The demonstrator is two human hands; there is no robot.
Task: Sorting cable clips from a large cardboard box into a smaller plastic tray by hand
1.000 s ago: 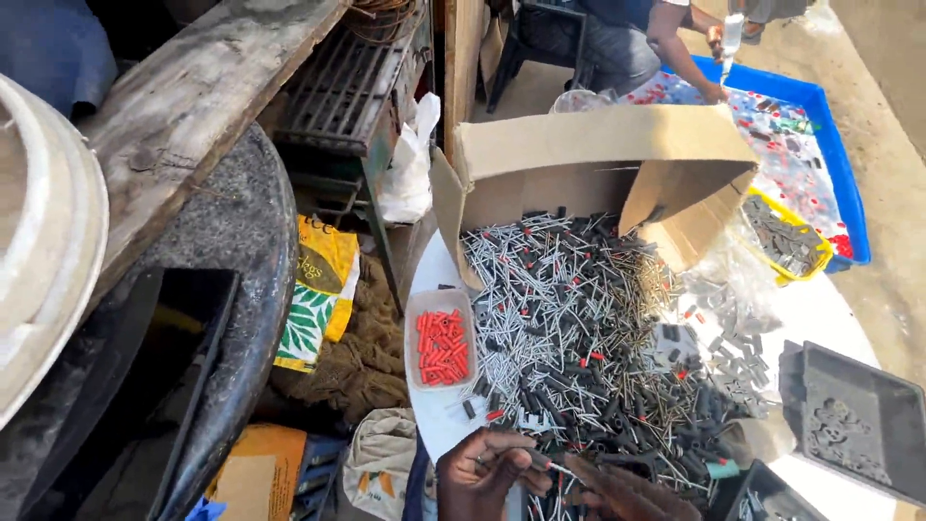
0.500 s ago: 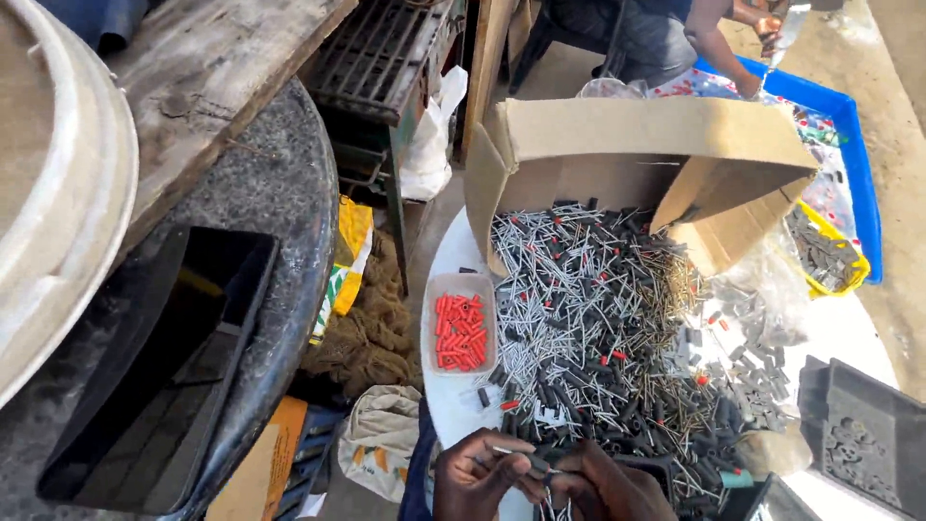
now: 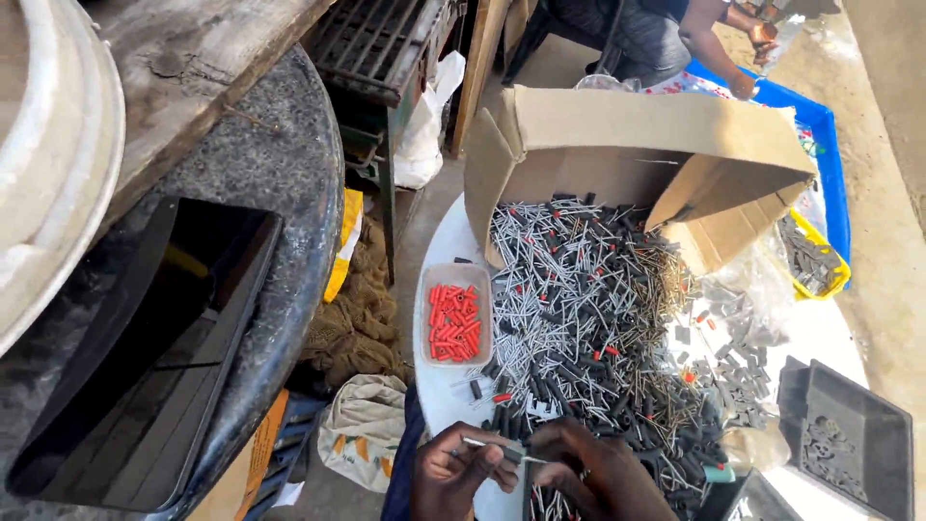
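At the bottom of the head view my left hand and my right hand meet over a thin metal pin with a black sleeve, each pinching one end. Just beyond them a big heap of metal pins, black sleeves and a few red caps spreads over a round white table. A small clear tray of red caps lies at the left of the heap.
A tipped cardboard box stands behind the heap. A black tray sits at right, a yellow tray and blue tray beyond. Another person works at the back. A dark round drum is at left.
The view has swung right and down, so the drum fills more of the left. My hands have come together on one pin near the bottom edge.
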